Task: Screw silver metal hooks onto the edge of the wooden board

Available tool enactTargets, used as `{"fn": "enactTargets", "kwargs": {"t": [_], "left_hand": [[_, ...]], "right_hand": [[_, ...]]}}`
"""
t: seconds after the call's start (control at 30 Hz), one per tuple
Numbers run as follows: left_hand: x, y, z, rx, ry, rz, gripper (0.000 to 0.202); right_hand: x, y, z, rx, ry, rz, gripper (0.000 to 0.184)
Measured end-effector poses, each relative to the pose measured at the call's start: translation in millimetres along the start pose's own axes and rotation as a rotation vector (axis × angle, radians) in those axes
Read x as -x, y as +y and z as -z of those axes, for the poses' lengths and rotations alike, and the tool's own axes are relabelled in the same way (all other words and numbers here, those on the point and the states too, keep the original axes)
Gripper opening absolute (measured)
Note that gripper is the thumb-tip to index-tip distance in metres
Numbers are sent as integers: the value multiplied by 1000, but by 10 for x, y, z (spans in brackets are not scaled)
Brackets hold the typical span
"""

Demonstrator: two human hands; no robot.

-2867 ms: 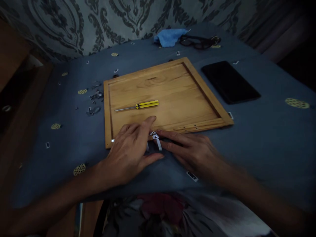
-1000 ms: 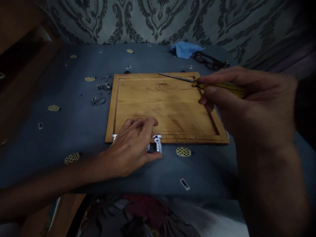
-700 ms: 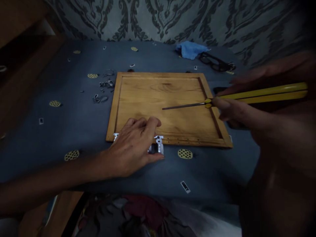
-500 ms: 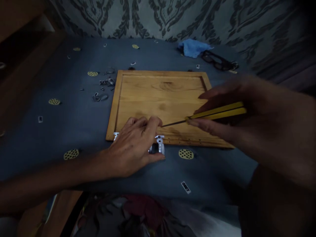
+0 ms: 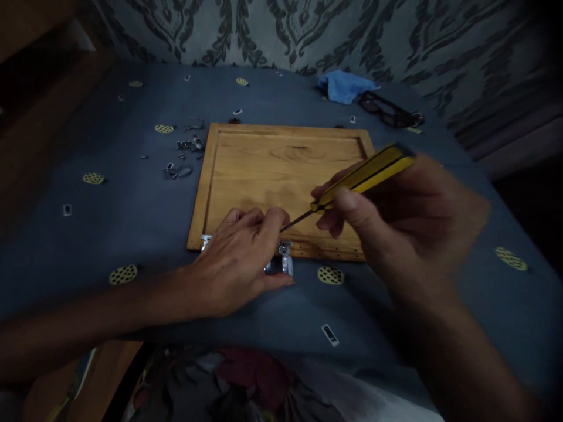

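Note:
A wooden panel with a raised frame [image 5: 246, 176] lies flat on a blue patterned cloth. My left hand [image 5: 233, 264] presses down at the panel's near edge, its fingers closed over a shiny metal bracket [image 5: 284, 262] that sticks out beside the thumb. My right hand [image 5: 396, 217] grips a yellow-handled screwdriver [image 5: 360, 176], tilted down to the left. The thin shaft's tip sits just right of my left forefinger, near the bracket's top.
Several small metal parts [image 5: 185, 158] lie left of the panel. A blue rag [image 5: 345, 85] and dark glasses [image 5: 387, 111] rest at the back near the patterned wall. Small labels [image 5: 329, 335] dot the cloth.
My right hand picked the screwdriver up from the panel, swung it round in the air, and brought its tip down to the bracket. My left hand stayed on the bracket.

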State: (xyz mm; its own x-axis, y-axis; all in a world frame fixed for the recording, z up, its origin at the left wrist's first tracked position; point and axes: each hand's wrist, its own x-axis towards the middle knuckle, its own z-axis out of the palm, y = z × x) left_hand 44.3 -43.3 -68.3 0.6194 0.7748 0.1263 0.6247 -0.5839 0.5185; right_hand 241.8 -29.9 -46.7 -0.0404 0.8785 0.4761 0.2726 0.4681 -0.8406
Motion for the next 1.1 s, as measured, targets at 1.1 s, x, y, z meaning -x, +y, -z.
{"fn": "enactTargets", "kwargs": {"t": [1.1], "left_hand": [[26, -24, 3, 9, 12, -9, 58]], "right_hand": [[51, -58, 14, 107, -10, 44, 15]]}}
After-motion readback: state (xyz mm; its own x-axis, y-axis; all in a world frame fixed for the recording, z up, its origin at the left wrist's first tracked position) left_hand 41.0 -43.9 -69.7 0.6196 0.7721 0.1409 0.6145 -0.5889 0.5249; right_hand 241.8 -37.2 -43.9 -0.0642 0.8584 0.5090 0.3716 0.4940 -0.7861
